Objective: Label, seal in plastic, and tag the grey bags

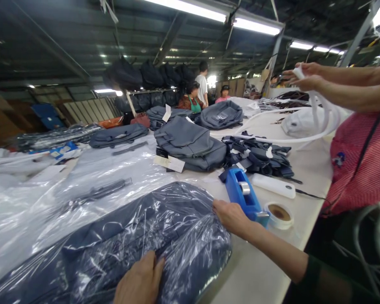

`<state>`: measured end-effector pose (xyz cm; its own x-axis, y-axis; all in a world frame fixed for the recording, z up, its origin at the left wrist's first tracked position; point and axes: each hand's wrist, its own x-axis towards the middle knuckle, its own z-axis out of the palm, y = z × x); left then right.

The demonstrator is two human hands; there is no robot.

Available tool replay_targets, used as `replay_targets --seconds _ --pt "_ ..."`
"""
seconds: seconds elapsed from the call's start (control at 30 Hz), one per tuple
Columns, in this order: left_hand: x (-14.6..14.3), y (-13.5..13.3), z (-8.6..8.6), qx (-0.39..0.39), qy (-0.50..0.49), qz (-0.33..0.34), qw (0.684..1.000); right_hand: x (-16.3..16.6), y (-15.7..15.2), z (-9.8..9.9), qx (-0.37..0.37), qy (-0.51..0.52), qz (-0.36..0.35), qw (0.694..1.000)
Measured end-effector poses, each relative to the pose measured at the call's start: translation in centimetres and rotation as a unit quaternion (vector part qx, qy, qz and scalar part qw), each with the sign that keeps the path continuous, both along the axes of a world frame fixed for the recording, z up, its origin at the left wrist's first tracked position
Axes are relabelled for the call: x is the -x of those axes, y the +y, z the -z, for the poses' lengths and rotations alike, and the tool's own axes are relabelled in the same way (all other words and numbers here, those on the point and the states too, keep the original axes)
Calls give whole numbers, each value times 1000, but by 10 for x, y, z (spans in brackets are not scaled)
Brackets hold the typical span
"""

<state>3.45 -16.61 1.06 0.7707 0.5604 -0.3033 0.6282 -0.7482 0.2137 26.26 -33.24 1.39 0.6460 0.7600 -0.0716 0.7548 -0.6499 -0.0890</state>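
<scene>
A dark blue bag inside a clear plastic bag [190,236] lies across the near part of the table. My left hand [141,278] rests on top of the wrapped bag, its thumb a little apart from the fingers. At the far right corner of the wrapping, my right hand [231,215] pinches the edge of the film with closed fingers. Just beyond that hand stands a blue tape dispenser [236,188] with a roll of tape in it. A loose tape roll [278,215] lies to its right.
Unwrapped dark blue bags [190,143] sit farther back, beside a pile of dark straps [259,158]. A white device [274,185] with a black cord lies near the right edge. Clear plastic sheets [91,181] spread leftward. A co-worker's hands [307,76] hold white strips at right.
</scene>
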Motion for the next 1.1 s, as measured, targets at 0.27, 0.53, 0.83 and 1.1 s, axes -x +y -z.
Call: replay_targets --seconds 0.27,0.53,0.83,1.1 --pt "-49 -23 7 -24 -108 -2 994 1 1 7 -7 -4 12 1000" --pt "-48 -13 31 -152 -117 68 979 3 1 13 -22 -12 28 999" --pt "-56 -16 1 -42 -138 -10 989 4 -2 22 -46 -50 40 997" --pt "-58 -11 -7 -26 -144 -6 989 8 -3 16 -33 -59 36 997"
